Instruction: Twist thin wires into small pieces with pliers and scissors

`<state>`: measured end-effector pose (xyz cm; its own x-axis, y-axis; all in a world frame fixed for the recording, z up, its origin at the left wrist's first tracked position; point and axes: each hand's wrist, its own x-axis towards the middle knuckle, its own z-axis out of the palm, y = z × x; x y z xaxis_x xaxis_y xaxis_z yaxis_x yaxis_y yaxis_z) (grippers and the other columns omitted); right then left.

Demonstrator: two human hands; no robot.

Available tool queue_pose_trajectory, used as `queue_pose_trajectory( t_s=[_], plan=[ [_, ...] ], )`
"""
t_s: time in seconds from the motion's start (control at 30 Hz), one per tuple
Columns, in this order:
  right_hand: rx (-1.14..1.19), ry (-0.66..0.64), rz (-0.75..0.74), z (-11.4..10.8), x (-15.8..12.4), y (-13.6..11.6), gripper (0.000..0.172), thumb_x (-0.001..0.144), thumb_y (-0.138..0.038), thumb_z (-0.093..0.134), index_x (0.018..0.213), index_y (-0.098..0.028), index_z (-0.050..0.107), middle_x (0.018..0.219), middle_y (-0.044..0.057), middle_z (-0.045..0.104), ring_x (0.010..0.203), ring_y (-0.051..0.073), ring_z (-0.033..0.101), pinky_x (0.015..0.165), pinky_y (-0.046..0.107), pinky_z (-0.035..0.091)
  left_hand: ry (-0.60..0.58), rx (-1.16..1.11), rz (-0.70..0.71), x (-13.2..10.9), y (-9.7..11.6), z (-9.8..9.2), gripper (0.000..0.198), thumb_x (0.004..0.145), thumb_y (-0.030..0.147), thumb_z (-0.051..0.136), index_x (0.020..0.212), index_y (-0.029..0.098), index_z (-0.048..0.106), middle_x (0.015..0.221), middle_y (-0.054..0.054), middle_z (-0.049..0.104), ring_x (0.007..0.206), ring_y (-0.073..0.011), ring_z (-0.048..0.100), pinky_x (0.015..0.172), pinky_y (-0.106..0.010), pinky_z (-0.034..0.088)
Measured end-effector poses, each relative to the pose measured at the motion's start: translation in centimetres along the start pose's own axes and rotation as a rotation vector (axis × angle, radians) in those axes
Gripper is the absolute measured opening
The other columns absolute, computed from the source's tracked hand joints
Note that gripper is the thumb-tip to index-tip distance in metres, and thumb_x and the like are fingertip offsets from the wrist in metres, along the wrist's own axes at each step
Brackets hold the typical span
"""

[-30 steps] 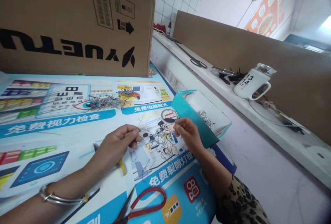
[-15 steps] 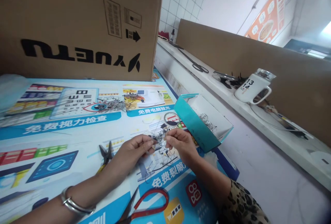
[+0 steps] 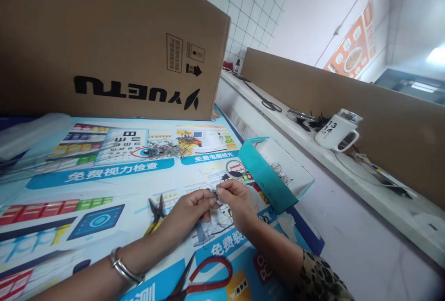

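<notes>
Close together above the printed table cover, my left hand (image 3: 196, 206) and my right hand (image 3: 239, 201) meet at their fingertips. Both are closed in a pinch on a thin dark wire piece, mostly hidden by the fingers. Beneath them lies a loose tangle of thin wire pieces (image 3: 222, 221). Yellow-handled pliers (image 3: 157, 213) rest beside my left forearm, jaws apart. Red-handled scissors (image 3: 212, 285) lie nearer to me with the blades partly spread. To the right of my right hand, a turquoise box (image 3: 266, 178) stands open with more wire pieces (image 3: 281, 173) inside.
A large cardboard box (image 3: 139, 51) blocks the table's far side. Another wire heap (image 3: 163, 149) lies in front of it. Along the right runs a raised white ledge (image 3: 299, 141) bearing a white mug (image 3: 335, 132) and long scissors (image 3: 271, 105). Clear plastic (image 3: 34, 134) is at far left.
My fingertips have come closer together, with both hands still pinching. The whole view has shifted, so the box and table appear slightly lower and further right.
</notes>
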<state>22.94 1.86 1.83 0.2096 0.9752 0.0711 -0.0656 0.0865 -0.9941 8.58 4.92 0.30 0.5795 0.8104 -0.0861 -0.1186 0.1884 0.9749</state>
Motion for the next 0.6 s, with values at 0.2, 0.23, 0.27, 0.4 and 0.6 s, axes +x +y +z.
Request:
queue_pose_trajectory(
  t_s=[0.2, 0.23, 0.27, 0.4, 0.6],
  plan=[
    [-0.069, -0.095, 0.001, 0.3, 0.0, 0.3, 0.016, 0.077, -0.033, 0.062, 0.084, -0.018, 0.062, 0.076, 0.0, 0.061, 0.07, 0.013, 0.056, 0.067, 0.025, 0.046, 0.02, -0.022, -0.037, 0.1, 0.9, -0.6, 0.026, 0.073, 0.043, 0.062, 0.075, 0.018, 0.063, 0.056, 0.001, 0.057, 0.045, -0.0095, 0.043, 0.047, -0.021, 0.031],
    [-0.09, -0.143, 0.006, 0.3, 0.0, 0.3, 0.018, 0.079, -0.034, 0.06, 0.086, -0.018, 0.062, 0.077, 0.0, 0.062, 0.072, 0.013, 0.056, 0.069, 0.026, 0.047, 0.055, -0.035, -0.033, 0.0, 1.1, -0.6, 0.025, 0.073, 0.043, 0.062, 0.077, 0.018, 0.063, 0.051, 0.003, 0.054, 0.043, -0.0091, 0.041, 0.046, -0.021, 0.031],
    [-0.102, -0.204, 0.011, 0.4, -0.1, 0.3, 0.02, 0.08, -0.036, 0.058, 0.089, -0.018, 0.062, 0.078, 0.001, 0.062, 0.074, 0.013, 0.057, 0.071, 0.026, 0.047, 0.087, -0.05, -0.026, 0.0, 1.2, -0.7, 0.025, 0.073, 0.044, 0.061, 0.079, 0.019, 0.063, 0.047, 0.005, 0.05, 0.042, -0.009, 0.04, 0.046, -0.02, 0.031],
    [-0.109, -0.431, 0.045, 0.3, -0.5, 1.0, 0.024, 0.081, -0.038, 0.057, 0.094, -0.019, 0.059, 0.074, -0.001, 0.061, 0.064, 0.011, 0.057, 0.063, 0.025, 0.048, 0.117, -0.156, -0.009, 0.0, 1.2, -0.7, 0.026, 0.077, 0.044, 0.059, 0.08, 0.018, 0.061, 0.041, 0.007, 0.043, 0.041, -0.0104, 0.041, 0.052, -0.024, 0.04],
    [-0.356, -0.365, 0.06, -0.8, -0.7, 2.4, 0.022, 0.084, -0.034, 0.052, 0.096, -0.019, 0.062, 0.064, -0.003, 0.058, 0.044, 0.006, 0.042, 0.044, 0.018, 0.036, 0.131, -0.205, -0.026, -0.1, 1.5, -1.0, 0.022, 0.08, 0.041, 0.058, 0.08, 0.019, 0.056, 0.045, 0.006, 0.052, 0.042, -0.0095, 0.044, 0.054, -0.023, 0.041]
  ],
)
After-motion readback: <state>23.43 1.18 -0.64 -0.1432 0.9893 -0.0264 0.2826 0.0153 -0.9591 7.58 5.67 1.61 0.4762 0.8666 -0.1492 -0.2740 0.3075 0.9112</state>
